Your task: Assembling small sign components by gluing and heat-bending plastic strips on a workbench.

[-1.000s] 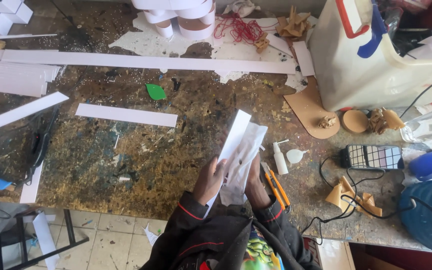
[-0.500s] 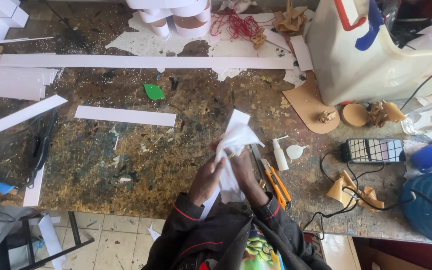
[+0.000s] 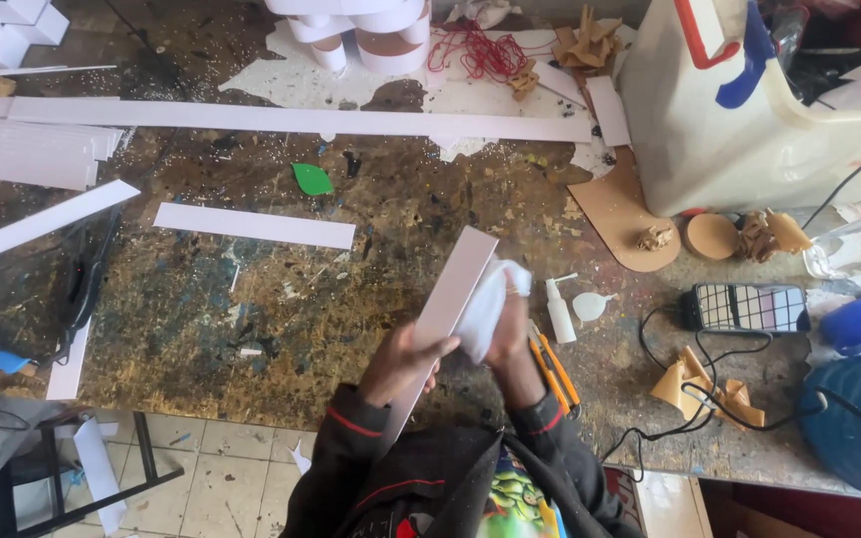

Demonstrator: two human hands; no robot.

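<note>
Hands at the near edge of a stained, paint-flecked brown worktop (image 3: 251, 299), both in dark sleeves with red cuff stripes. Left hand (image 3: 406, 361): grip pressed together, thumb and fingers pinching the lower part of a long white foam-board strip (image 3: 450, 304) that tilts up and away to the right, above the worktop. Right hand (image 3: 506, 334): grip closed around a crumpled white cloth wad (image 3: 485, 304), which is pressed against the right face of the strip, just above the left grip.

Items about the grips:
- Orange-handled utility knife (image 3: 554, 371), lying just right of the right hand.
- Small white squeeze bottle (image 3: 557, 311), beside the knife, farther from the person.
- Small translucent funnel-shaped cap (image 3: 590, 305), just right of the bottle.
- Short white foam-board strip (image 3: 254, 226), flat, up and left of the left grip, well apart.
- Green leaf-shaped paper cutout (image 3: 312, 180), beyond that strip.
- Very long white strip (image 3: 291, 120), lying across the far side of the worktop.
- Tan cardboard sole-shaped piece (image 3: 615, 211), up and right of the right grip.
- Large cream plastic jerrycan with red and blue handles (image 3: 729, 120), far right.
- Black device with a white grid-patterned face (image 3: 747, 307), right of the cap, black cables trailing from it.
- Tangle of red thread (image 3: 475, 52), at the far edge.
</note>
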